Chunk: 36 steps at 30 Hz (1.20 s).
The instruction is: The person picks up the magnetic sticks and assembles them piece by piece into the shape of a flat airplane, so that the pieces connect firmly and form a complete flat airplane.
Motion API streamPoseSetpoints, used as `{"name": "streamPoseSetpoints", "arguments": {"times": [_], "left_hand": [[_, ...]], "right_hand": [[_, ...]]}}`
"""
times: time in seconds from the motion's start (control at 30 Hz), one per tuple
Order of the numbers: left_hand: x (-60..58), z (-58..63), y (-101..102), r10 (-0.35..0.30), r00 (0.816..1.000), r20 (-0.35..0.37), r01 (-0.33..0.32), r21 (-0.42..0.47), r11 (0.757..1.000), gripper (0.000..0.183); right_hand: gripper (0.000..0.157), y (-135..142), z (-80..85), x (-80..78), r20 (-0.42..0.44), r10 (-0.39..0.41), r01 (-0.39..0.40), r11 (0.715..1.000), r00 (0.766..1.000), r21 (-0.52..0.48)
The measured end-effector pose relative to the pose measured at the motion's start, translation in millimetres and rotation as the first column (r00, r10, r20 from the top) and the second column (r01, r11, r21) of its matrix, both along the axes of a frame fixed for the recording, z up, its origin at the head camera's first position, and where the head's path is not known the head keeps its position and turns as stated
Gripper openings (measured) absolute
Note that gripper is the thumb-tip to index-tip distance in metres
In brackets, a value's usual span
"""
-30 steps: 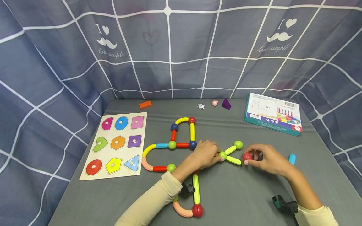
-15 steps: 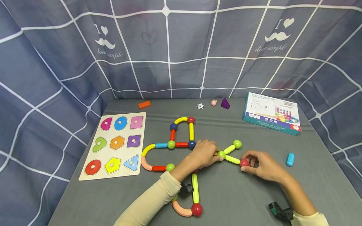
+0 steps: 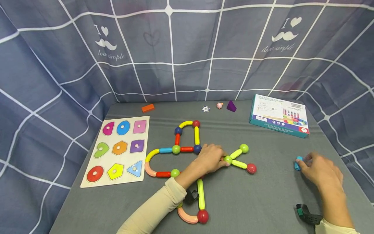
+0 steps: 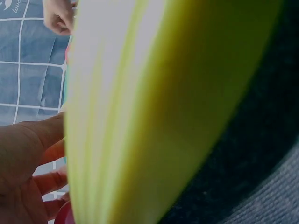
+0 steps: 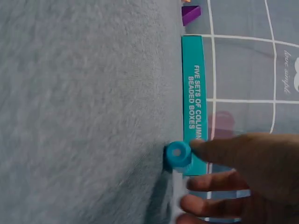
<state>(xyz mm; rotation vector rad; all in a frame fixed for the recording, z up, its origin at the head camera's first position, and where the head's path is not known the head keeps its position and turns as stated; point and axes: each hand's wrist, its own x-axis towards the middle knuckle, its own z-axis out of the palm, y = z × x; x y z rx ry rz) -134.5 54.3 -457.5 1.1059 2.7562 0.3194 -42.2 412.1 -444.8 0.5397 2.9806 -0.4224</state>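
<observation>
In the head view my left hand point(image 3: 211, 158) lies over the middle of a magnetic stick-and-ball figure. Its thumb and fingertips hold the figure at a green ball point(image 3: 228, 159), and the palm covers the part behind. From that ball two yellow-green sticks point(image 3: 239, 164) fork out, one ending in a red ball point(image 3: 251, 168), the other in another green ball point(image 3: 243, 148). At the right, my right hand point(image 3: 322, 170) reaches a short blue stick point(image 3: 297, 163) on the grey cloth. The right wrist view shows a fingertip right beside the blue stick point(image 5: 178, 154), the other fingers spread apart.
Left of the figure lies a shape puzzle board point(image 3: 115, 151). At the back are an orange block point(image 3: 148, 108), a poker chip point(image 3: 205, 109), a small pink figure point(image 3: 219, 105), a purple block point(image 3: 231, 106) and a teal-edged box point(image 3: 279, 115). A yellow-green stick point(image 4: 140, 112) fills the left wrist view.
My right hand has joined the red ball to the lower forked stick, let go of it, and moved right to the blue stick. The left hand has stayed in place.
</observation>
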Motion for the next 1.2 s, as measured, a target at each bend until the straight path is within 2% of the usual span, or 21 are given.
{"name": "streamPoseSetpoints", "arguments": {"times": [0.03, 0.1, 0.2, 0.27, 0.37, 0.43, 0.5, 0.6, 0.83, 1.2], "left_hand": [[0.0, -0.2, 0, 0.001, 1.0, -0.003, -0.001, -0.001, 1.0, 0.035], [0.2, -0.1, 0, -0.001, 1.0, -0.012, 0.001, -0.002, 1.0, 0.034], [0.1, 0.5, -1, -0.007, 1.0, -0.014, 0.007, -0.001, 1.0, 0.034], [0.3, 1.1, -1, -0.01, 1.0, -0.014, 0.01, -0.006, 1.0, 0.033], [0.5, 2.0, -1, -0.008, 1.0, -0.013, 0.008, -0.02, 1.0, 0.033], [0.7, 2.4, -1, -0.005, 1.0, -0.01, 0.005, -0.023, 1.0, 0.033], [0.8, 2.4, -1, -0.004, 1.0, -0.008, 0.004, -0.017, 1.0, 0.034], [1.3, 1.6, 0, -0.006, 1.0, 0.002, 0.006, 0.001, 1.0, 0.035], [2.2, 0.4, 1, -0.002, 1.0, 0.001, 0.002, 0.01, 1.0, 0.034], [2.2, 2.2, 1, -0.001, 1.0, 0.005, 0.001, 0.003, 1.0, 0.036]], "right_hand": [[0.062, 3, -1.4, 0.5, 0.036, -0.011, 0.011, 1.0, 0.999, -0.003], [0.058, 3, -5.9, 0.2, 0.034, 0.007, -0.006, 1.0, 0.999, -0.019], [0.045, -10, -12.1, -2.8, -0.066, 0.066, -0.07, 0.996, 0.996, -0.051], [0.036, -25, -14.4, -7.1, -0.134, 0.137, -0.152, 0.982, 0.981, -0.111], [0.03, -53, -17.8, -18.3, -0.2, 0.233, -0.279, 0.928, 0.952, -0.249], [0.03, -69, -19.4, -27.3, -0.214, 0.264, -0.326, 0.882, 0.94, -0.34], [0.029, -80, -21.0, -35.2, -0.23, 0.266, -0.34, 0.854, 0.936, -0.394], [0.028, -89, -23.5, -42.5, -0.246, 0.245, -0.334, 0.834, 0.938, -0.44], [0.028, -98, -28.8, -42.6, -0.218, 0.249, -0.329, 0.783, 0.944, -0.528], [0.024, -104, -30.7, -38.5, -0.199, 0.243, -0.314, 0.774, 0.949, -0.55]]}}
